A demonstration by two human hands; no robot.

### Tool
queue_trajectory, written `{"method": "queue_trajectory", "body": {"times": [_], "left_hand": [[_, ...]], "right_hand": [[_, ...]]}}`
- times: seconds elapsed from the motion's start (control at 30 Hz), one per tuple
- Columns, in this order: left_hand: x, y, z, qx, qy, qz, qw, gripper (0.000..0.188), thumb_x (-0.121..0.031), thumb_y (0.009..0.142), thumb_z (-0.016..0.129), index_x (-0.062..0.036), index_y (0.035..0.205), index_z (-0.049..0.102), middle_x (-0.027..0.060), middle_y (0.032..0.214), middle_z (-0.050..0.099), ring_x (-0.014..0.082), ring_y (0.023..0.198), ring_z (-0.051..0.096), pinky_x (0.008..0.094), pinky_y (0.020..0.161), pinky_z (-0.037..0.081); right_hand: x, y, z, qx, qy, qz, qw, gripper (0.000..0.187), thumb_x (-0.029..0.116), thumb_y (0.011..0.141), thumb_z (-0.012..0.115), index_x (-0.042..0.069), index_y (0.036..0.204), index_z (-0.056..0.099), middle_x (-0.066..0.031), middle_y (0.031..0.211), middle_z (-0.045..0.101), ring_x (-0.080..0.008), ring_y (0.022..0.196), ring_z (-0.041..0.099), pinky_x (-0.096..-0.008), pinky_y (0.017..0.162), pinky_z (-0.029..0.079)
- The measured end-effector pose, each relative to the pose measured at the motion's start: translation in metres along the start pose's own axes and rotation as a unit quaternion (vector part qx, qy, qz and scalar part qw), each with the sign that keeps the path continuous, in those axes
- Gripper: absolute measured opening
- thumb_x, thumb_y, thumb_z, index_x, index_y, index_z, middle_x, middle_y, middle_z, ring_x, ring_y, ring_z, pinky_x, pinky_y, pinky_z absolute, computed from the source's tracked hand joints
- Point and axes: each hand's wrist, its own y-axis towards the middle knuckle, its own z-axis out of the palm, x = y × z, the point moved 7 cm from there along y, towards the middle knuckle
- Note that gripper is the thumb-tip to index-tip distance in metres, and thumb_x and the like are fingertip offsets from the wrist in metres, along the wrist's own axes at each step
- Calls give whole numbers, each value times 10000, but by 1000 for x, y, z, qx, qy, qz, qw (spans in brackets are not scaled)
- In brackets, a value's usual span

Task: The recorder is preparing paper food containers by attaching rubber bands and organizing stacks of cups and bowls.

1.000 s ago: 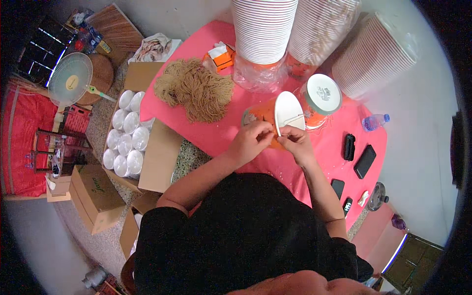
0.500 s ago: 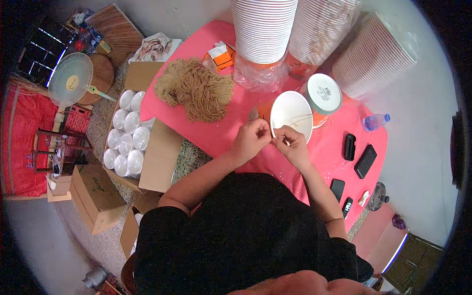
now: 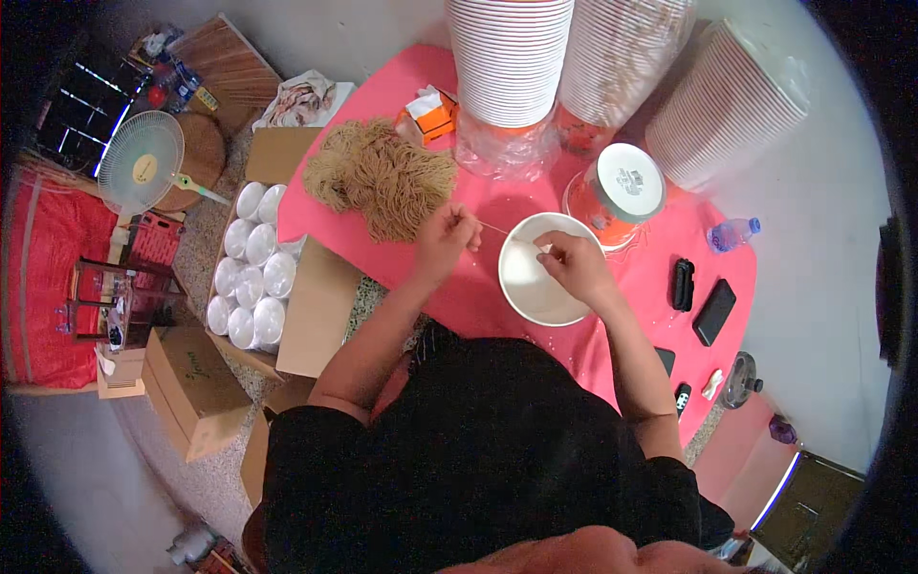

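Observation:
Over the near side of the pink table, my left hand (image 3: 448, 241) is closed in a pinch, left of a white paper tub (image 3: 547, 295). A thin string (image 3: 493, 228) runs from its fingers toward the tub's rim. My right hand (image 3: 579, 266) reaches over the tub's opening, thumb and fingertips pressed together; whatever they pinch is too small to make out. The tub's open mouth faces up and its inside is white. Just beyond my left hand lies a heap of tan strings (image 3: 387, 177). An upside-down orange tub with a white base (image 3: 629, 184) stands behind the white one.
Tall stacks of white tubs (image 3: 512, 62) line the table's back edge. An orange tissue box (image 3: 428, 115) sits beside the strings. At the right are a plastic bottle (image 3: 732, 234), a black case (image 3: 682, 285) and a phone (image 3: 714, 312). A carton of clear-wrapped cups (image 3: 251, 273) stands left.
My hands have parted: the left moved leftward, the string stretching from it, and the right moved over the opening. The white tub shifted nearer me and now faces more upward.

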Motion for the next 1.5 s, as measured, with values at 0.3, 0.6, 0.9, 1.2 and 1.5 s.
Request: {"method": "queue_trajectory", "body": {"times": [0.3,0.6,0.9,1.2,1.5], "left_hand": [[23,-6,-30,-107,201,83,970,160,-71,813,564,-46,971,558,80,922,580,176,829,578,309,714,493],[-26,-19,90,174,331,278,884,203,-95,816,559,-3,994,593,147,1011,583,312,1040,502,398,906,389],[-15,-19,87,243,134,-17,960,157,-110,865,485,-6,781,568,-2,720,558,70,700,507,233,636,410],[-9,-18,33,154,285,6,946,146,-112,792,520,3,746,597,17,622,561,66,611,499,249,560,411],[-40,-18,102,187,120,67,973,299,-105,815,609,-29,1099,553,27,991,601,79,756,552,236,655,453]], "right_hand": [[-3,-3,18,-10,-174,-5,985,138,241,789,581,125,820,648,-111,709,641,-284,646,623,-405,587,488],[31,-15,-21,-53,46,-78,994,42,80,794,587,41,780,596,-114,673,611,-220,598,594,-332,529,446],[44,-33,-78,-97,181,-43,978,112,-16,858,526,29,958,547,54,685,455,-15,608,397,-164,539,317],[41,-39,-106,-129,296,-74,943,91,24,877,534,8,966,546,79,655,442,6,581,381,-152,517,290],[47,-28,-86,-39,283,-55,957,139,12,862,540,25,1000,540,78,620,371,-9,557,337,-181,487,271]]}}
